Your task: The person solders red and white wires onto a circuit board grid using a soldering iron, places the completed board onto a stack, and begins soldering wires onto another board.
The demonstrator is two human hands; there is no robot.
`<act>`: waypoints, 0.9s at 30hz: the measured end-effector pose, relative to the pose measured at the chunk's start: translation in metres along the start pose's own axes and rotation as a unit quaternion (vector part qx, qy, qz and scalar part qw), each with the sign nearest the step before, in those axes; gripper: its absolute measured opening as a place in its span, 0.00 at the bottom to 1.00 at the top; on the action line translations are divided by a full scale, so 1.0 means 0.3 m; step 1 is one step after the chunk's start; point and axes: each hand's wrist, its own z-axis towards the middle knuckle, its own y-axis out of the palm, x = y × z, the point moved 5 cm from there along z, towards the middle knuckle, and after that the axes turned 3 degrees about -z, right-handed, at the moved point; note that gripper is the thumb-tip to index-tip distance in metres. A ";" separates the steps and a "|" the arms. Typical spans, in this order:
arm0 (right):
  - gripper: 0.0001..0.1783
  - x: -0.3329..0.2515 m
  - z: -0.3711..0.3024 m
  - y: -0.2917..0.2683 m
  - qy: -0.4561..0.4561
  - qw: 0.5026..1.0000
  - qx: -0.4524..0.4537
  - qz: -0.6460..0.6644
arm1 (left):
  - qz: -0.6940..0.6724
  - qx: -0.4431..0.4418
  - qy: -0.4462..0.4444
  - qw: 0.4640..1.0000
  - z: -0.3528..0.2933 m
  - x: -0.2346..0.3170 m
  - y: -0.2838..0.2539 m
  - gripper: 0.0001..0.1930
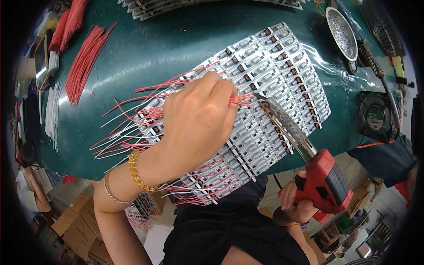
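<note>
My left hand [198, 110] is closed on a small bunch of red wires [240, 100], whose ends stick out past my fingertips. Under it lies a slanted sheet of grey circuit boards [265, 66] with small orange-and-black parts in rows. My right hand [297, 204] grips a red-and-black soldering gun [324, 181] by its handle. The gun's dark, crusted tip points up and left, close to the wire ends; whether they touch I cannot tell. Loose red and white wires [128, 132] trail off the sheet's left side, partly hidden by my left wrist.
Bundles of red wires [86, 66] and white wires [52, 115] lie at the left of the green table. More boards [198, 5] sit at the far edge. On the right are an oval metal dish [341, 33], a soldering iron [388, 95] and a black fan [374, 115].
</note>
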 end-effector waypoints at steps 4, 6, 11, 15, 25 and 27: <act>0.46 0.022 -0.011 -0.017 -0.009 0.999 0.009 -0.040 | 0.001 0.001 0.003 1.000 0.001 0.005 -0.002 0.06; 0.46 0.021 -0.013 -0.014 -0.020 0.998 0.004 -0.053 | -0.012 -0.003 0.003 1.000 0.002 0.008 -0.004 0.06; 0.45 0.003 -0.003 0.015 -0.022 0.999 0.030 0.016 | -0.029 0.007 0.025 0.999 0.011 0.003 -0.028 0.04; 0.45 0.008 -0.032 -0.020 -0.038 0.998 0.055 0.020 | 0.041 0.148 0.160 0.975 0.013 0.036 -0.120 0.06; 0.47 0.057 -0.100 -0.124 -0.049 0.998 0.025 -0.028 | -0.026 -0.010 -0.008 1.000 -0.009 0.058 -0.009 0.06; 0.48 0.056 -0.101 -0.119 -0.064 0.994 0.024 -0.080 | -0.014 0.000 -0.007 1.000 -0.017 0.058 0.005 0.06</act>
